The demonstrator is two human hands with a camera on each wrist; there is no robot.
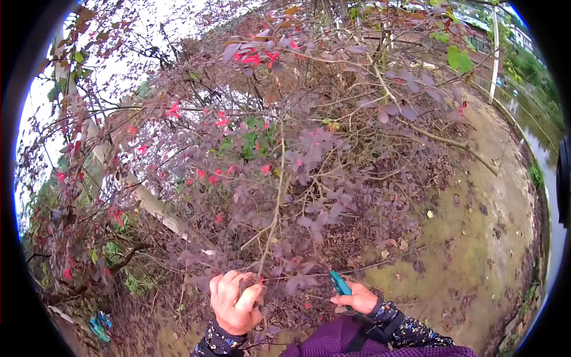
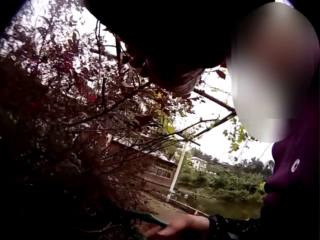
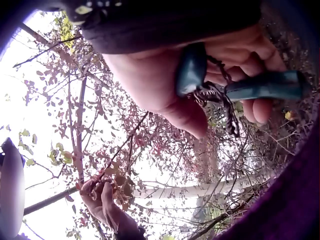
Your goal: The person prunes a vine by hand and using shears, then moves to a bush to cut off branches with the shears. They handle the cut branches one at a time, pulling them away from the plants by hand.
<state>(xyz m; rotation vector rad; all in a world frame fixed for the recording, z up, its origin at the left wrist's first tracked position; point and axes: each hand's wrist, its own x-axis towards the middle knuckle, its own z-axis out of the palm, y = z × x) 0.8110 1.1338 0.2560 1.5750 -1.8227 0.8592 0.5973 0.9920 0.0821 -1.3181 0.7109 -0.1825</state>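
Note:
The left hand (image 1: 235,302) grips the lower end of a thin branch (image 1: 278,208) that rises through the purple-leaved bush. In the right wrist view the same left hand (image 3: 107,202) pinches that branch with curled fingers. Lower right of it, the right hand (image 1: 358,298) holds teal-handled pruners (image 1: 340,283). The right wrist view shows the teal handles (image 3: 267,86) lying across the palm, spread apart, with the fingers (image 3: 261,109) bent round one of them. The pruners' blades cannot be made out.
Dense bush with red flowers (image 1: 247,58) spreads ahead. A pale trunk (image 1: 148,202) leans at left, and a cut branch stub (image 1: 476,156) juts out at right. A mossy dirt path (image 1: 452,256) runs beside water (image 1: 529,128). A teal item (image 1: 100,326) lies at lower left.

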